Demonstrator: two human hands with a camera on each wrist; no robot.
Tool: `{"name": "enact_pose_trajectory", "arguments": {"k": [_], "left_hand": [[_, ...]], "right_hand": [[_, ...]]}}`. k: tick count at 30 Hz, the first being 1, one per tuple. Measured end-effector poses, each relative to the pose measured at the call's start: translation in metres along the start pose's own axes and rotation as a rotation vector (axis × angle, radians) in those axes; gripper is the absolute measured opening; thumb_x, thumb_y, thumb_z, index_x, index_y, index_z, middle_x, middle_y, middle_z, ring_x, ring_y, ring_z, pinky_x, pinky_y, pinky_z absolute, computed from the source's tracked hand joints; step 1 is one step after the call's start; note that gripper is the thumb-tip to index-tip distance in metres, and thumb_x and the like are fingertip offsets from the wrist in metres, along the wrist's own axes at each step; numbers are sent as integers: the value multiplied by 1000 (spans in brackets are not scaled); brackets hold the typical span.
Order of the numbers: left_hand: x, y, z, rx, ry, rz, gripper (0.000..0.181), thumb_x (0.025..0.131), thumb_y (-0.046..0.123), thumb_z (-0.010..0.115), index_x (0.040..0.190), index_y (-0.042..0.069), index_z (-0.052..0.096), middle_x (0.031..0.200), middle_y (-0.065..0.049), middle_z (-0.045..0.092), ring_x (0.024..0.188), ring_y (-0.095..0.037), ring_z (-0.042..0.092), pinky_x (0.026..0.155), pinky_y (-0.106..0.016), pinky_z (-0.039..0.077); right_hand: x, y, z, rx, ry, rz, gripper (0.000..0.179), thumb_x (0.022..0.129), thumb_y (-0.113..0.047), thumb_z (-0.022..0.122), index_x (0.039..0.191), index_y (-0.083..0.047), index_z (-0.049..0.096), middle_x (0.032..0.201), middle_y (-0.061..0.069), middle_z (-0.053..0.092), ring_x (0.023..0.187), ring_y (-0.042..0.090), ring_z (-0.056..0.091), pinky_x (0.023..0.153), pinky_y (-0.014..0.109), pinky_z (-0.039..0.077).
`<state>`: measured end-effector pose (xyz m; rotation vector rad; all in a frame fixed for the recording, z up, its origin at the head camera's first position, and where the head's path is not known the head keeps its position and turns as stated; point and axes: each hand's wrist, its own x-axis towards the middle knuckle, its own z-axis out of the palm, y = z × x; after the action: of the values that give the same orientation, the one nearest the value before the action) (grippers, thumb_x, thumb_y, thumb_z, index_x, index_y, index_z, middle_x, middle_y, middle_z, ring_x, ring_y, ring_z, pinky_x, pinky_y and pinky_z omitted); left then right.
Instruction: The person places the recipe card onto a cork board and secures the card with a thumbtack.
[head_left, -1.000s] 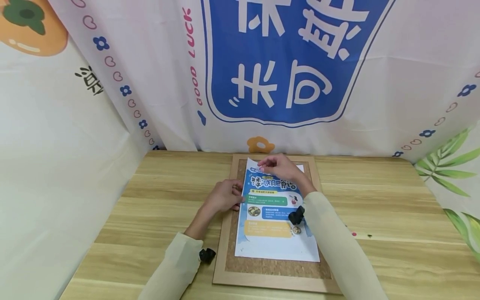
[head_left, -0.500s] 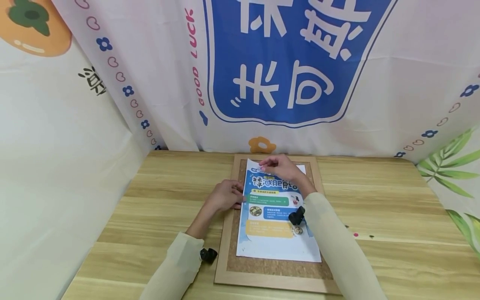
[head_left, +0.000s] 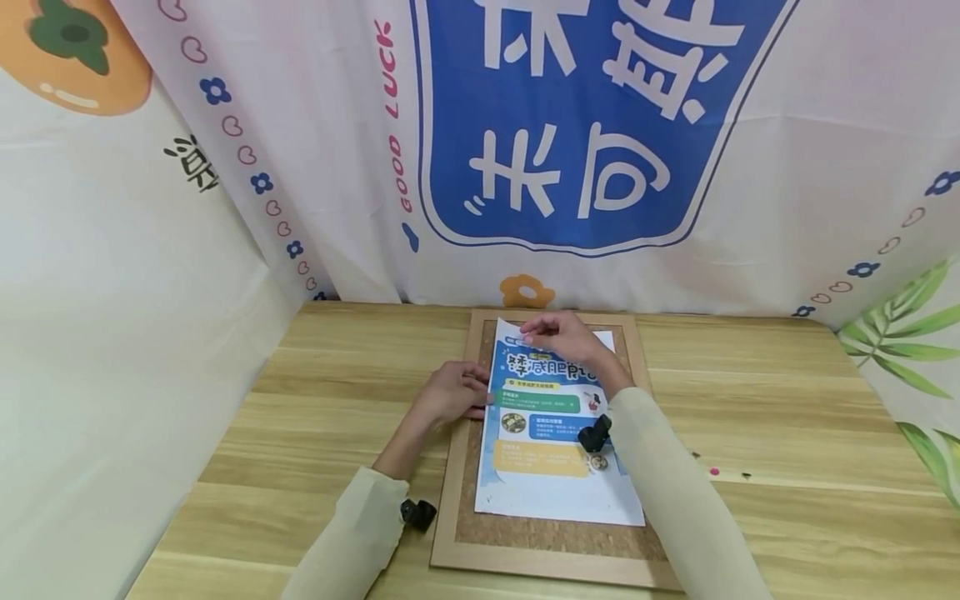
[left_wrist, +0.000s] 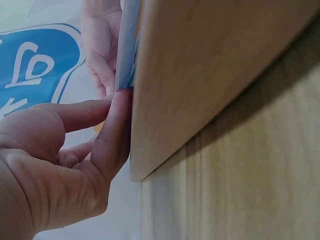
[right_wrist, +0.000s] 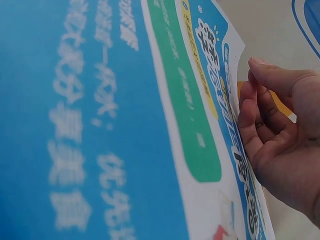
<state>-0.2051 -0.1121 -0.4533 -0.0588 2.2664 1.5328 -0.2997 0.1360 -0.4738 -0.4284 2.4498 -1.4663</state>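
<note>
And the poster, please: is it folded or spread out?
Spread out. In the head view, the poster shows its printed face and both lower corners over the cork; no fold shows.

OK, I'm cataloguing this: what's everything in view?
Printed paper sheet: one, mostly blue and white, on board
Framed cork board: one, brown, on table
Wooden table: one, tan, under board
Printed fabric backdrop: one, mostly white, behind table
Small round bit: one, pink, right of board
Tiny specks: two, dark, nearby
Wrist cameras: two, black, on sleeves
Cloth sleeves: two, cream, on forearms
Left hand: one, at sheet's left edge
Right hand: one, at sheet's top
</note>
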Motion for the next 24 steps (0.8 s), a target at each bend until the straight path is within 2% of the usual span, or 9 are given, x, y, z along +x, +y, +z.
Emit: {"name": "enact_pose_trajectory", "arguments": {"k": [11, 17, 24], "left_hand": [[0, -1, 1, 31, 20, -12, 29, 98, 1, 74, 126, 1, 68, 107, -16, 78, 83, -21, 78, 71, -31, 69], [-2, 1, 2, 23, 23, -3, 29, 97, -2, 74, 125, 0, 68, 105, -17, 78, 82, -21, 78, 70, -31, 69], [-4, 2, 2, 10, 16, -9, 32, 96, -2, 74, 127, -1, 67, 106, -18, 77, 81, -22, 78, 70, -32, 69]], "right_hand": [[5, -5, 0, -13, -17, 26, 23, 105, -24, 72, 126, -16, 77, 114, 7, 73, 102, 26, 63, 91, 34, 53], [11, -8, -1, -18, -32, 51, 24, 105, -22, 71, 128, -15, 76, 114, 7, 72, 101, 25, 62, 85, 30, 54], [16, -11, 1, -53, -40, 64, 24, 106, -23, 71, 127, -14, 76, 115, 7, 73, 101, 24, 62, 84, 29, 52]]}}
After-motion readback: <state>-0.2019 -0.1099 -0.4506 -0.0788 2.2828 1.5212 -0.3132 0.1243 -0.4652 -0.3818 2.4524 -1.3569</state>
